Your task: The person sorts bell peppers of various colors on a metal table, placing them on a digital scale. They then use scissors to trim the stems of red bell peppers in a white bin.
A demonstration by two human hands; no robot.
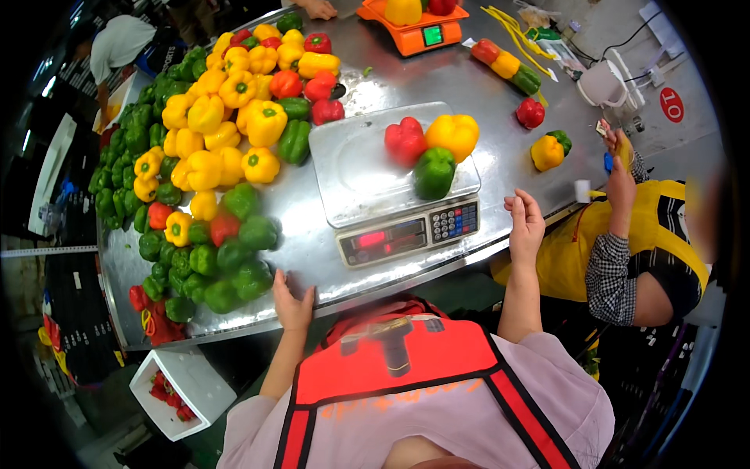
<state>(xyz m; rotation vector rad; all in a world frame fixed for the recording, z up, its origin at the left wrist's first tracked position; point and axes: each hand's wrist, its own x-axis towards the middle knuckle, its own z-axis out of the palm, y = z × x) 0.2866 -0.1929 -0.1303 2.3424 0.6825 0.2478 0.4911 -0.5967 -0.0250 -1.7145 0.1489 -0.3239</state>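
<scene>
My left hand (293,303) rests at the table's near edge below a pile of green peppers (221,295), fingers apart and empty. My right hand (525,223) is raised right of the silver scale (348,156), fingers loosely bent, apparently holding nothing. On the scale's plate sit a red pepper (404,142), a yellow pepper (453,137) and a green pepper (433,173); below them are a red display and keypad (455,222). Many yellow peppers (205,113) and green ones (133,133) cover the steel table's left half, with several red ones among them.
An orange scale (410,31) stands at the back; loose peppers (530,113) lie at the right. A co-worker in a yellow apron (570,258) holds something small at the right edge. Other people (121,55) are behind. A white foam box (180,395) sits below left.
</scene>
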